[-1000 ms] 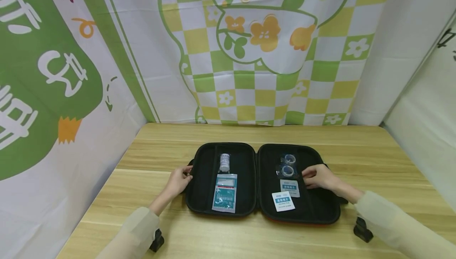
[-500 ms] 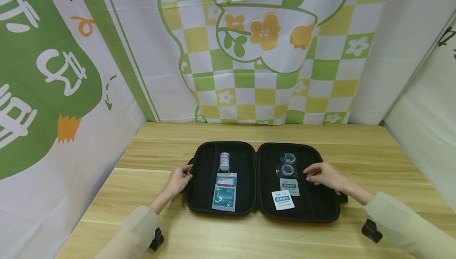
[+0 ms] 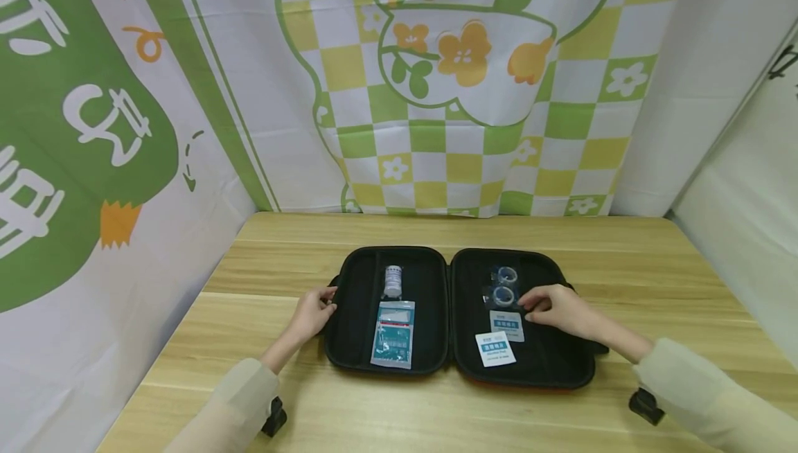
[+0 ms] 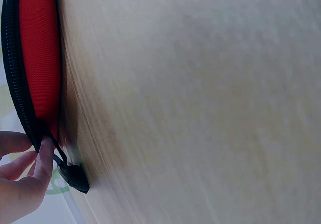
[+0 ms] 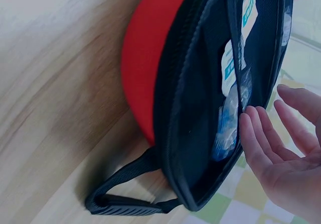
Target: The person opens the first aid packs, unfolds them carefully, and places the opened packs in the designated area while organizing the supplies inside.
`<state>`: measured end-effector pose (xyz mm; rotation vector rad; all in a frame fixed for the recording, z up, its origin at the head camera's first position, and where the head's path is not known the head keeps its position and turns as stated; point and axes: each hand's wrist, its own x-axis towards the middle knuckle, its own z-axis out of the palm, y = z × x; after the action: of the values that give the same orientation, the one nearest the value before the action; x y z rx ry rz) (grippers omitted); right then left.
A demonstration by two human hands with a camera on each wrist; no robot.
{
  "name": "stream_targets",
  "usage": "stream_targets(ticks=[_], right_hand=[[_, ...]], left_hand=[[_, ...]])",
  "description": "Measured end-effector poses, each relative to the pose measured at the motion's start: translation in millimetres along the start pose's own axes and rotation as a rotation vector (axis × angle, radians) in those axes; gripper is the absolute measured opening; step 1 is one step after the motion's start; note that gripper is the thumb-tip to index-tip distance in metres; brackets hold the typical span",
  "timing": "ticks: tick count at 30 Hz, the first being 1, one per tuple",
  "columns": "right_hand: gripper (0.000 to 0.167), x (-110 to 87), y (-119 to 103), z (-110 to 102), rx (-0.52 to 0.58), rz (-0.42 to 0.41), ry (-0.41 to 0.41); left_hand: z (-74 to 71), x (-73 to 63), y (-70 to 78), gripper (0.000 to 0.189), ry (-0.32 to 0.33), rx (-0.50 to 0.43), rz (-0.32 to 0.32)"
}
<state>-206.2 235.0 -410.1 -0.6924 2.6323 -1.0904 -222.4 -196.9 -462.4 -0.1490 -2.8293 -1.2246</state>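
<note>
A zippered first-aid case (image 3: 430,332), black inside and red outside, lies unfolded flat on the table. My left hand (image 3: 314,314) pinches its left rim, fingers and thumb on both sides of the zipper edge (image 4: 16,83). My right hand (image 3: 561,311) hovers over the right half, fingers loosely bent and apart, fingertips beside the lower tape roll (image 3: 503,296). In the right wrist view those fingertips are right at an elastic strap (image 5: 234,48). A second tape roll (image 3: 508,275) lies above, and two alcohol pad packets (image 3: 506,326) lie below, overlapping.
The left half holds a small white bottle (image 3: 393,281) and a teal packet (image 3: 394,339). A black handle (image 5: 125,209) sticks out from the case's right side, and a zipper pull (image 4: 74,178) hangs by the left hand. A patterned curtain (image 3: 461,183) stands behind the wooden table (image 3: 287,245).
My right hand lifts off the strap, draws back slightly right with fingers apart, then moves left toward the lower tape roll. The left hand stays on the rim.
</note>
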Motion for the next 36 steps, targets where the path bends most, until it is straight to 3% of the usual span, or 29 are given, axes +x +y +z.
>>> stream_targets(ticks=[10, 36], right_hand=[[0.022, 3.7, -10.3, 11.3, -0.051, -0.073, -0.050], [0.040, 10.8, -9.8, 40.2, -0.158, -0.135, -0.149]], left_hand=[[-0.2, 0.5, 0.0, 0.033, 0.005, 0.005, 0.009], [-0.6, -0.8, 2.5, 0.033, 0.004, -0.001, 0.013]])
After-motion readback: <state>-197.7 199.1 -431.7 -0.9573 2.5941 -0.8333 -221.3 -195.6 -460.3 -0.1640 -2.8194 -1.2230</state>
